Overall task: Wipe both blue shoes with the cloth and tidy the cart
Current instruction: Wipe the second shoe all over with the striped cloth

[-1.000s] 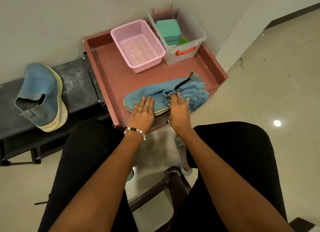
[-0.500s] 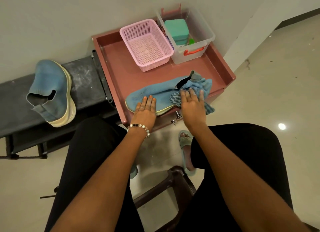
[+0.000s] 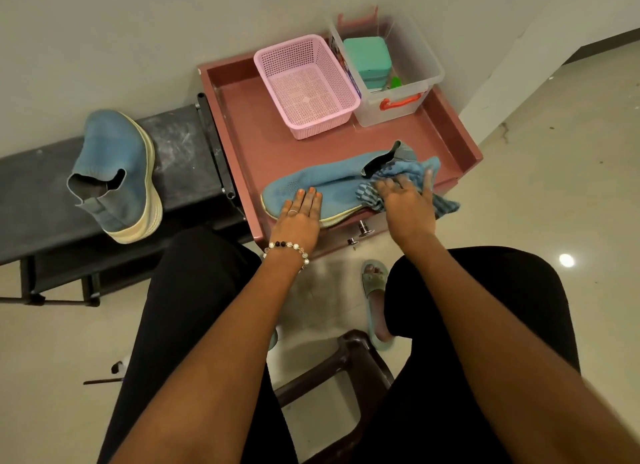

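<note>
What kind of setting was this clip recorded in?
Probably a home entryway or corridor corner: a shoe sits on a low black bench against the wall, beside a small cart, on a polished tile floor.

One shoe [image 3: 322,190] lies on the cart [image 3: 242,117], centre frame; the other shoe [image 3: 117,173] stands on the desk [image 3: 180,141], left.
</note>
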`<state>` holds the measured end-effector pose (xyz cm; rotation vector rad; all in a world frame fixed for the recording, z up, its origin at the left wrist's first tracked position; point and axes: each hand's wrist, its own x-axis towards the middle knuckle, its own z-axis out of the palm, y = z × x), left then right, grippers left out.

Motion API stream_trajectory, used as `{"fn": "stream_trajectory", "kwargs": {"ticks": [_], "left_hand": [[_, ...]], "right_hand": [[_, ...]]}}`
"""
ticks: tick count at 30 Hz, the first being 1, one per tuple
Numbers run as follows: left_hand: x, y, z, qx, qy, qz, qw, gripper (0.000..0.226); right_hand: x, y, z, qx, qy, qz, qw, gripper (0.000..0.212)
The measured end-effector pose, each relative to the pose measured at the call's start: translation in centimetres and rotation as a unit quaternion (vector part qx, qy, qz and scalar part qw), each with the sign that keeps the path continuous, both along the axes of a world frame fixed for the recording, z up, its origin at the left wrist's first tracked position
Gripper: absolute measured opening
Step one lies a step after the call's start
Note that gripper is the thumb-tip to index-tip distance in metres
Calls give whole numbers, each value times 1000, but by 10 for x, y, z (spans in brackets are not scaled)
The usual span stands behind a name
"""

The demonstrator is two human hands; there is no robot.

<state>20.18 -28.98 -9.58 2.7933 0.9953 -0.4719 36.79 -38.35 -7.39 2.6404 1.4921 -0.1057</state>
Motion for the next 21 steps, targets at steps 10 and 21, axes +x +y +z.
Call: {"fn": "stream_trajectory", "kwargs": {"ticks": [10, 21], "left_hand": [[1, 3, 3, -15, 13, 2, 1000, 55], [2, 3, 0, -28, 5, 4, 1000, 60]], "right_hand": [[-39, 9, 4, 32, 190, 126, 973, 56], [-57, 30, -6, 5, 78, -34, 996, 41]]}}
